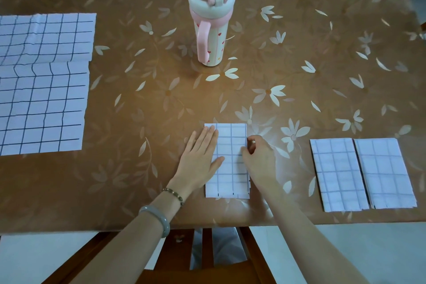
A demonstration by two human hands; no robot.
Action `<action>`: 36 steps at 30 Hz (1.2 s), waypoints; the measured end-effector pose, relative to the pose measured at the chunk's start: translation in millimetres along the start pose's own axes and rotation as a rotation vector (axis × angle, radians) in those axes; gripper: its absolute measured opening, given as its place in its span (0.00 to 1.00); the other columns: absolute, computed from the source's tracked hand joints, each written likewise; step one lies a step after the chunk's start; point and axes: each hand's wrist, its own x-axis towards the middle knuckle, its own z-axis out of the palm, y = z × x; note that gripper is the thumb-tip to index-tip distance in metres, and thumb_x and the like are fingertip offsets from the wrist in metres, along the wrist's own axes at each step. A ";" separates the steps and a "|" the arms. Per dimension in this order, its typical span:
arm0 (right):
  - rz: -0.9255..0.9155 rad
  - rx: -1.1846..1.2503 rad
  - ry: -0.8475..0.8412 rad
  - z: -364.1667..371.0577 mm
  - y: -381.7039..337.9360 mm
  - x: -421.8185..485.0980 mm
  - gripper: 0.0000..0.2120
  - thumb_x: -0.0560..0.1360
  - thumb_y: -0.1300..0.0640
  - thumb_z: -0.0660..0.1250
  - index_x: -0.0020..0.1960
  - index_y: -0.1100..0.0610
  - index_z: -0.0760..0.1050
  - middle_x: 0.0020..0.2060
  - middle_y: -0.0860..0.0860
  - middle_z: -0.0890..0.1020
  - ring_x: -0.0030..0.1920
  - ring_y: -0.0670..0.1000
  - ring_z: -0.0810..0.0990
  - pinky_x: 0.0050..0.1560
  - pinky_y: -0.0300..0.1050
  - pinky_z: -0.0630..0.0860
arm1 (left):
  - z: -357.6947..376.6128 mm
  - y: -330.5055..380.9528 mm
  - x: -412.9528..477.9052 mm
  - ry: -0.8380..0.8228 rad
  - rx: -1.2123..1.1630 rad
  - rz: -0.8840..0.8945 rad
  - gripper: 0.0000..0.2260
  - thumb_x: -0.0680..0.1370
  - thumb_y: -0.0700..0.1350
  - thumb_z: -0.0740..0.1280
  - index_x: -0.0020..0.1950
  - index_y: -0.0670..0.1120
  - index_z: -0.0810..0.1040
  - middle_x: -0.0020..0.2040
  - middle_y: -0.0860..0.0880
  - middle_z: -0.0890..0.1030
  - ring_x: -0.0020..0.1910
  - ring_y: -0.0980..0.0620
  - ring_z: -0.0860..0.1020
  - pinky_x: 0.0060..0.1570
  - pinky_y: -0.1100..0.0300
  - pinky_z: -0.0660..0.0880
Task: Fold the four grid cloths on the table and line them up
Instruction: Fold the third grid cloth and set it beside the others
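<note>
A folded white cloth with a dark grid (230, 168) lies near the table's front edge at the centre. My left hand (200, 157) rests flat on its left side, fingers straight. My right hand (258, 154) is at its right edge with fingers curled, pinching that edge. Two more folded grid cloths lie side by side at the right, one (337, 174) touching the other (385, 172). An unfolded grid cloth (43, 83) is spread out at the far left, partly cut off by the frame.
A pink and white water bottle (211, 18) with a handle stands upright at the back centre. The table wears a brown floral cover (138, 99). A wooden chair back (207, 260) shows below the front edge.
</note>
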 end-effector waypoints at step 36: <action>-0.615 -0.668 -0.022 24.8 21.0 21.1 0.27 0.79 0.51 0.45 0.73 0.64 0.62 0.72 0.58 0.65 0.74 0.56 0.61 0.72 0.62 0.51 | -9.7 -14.9 11.6 -0.071 0.194 0.070 0.43 0.76 0.71 0.41 0.78 0.39 0.50 0.78 0.42 0.51 0.78 0.46 0.48 0.74 0.47 0.43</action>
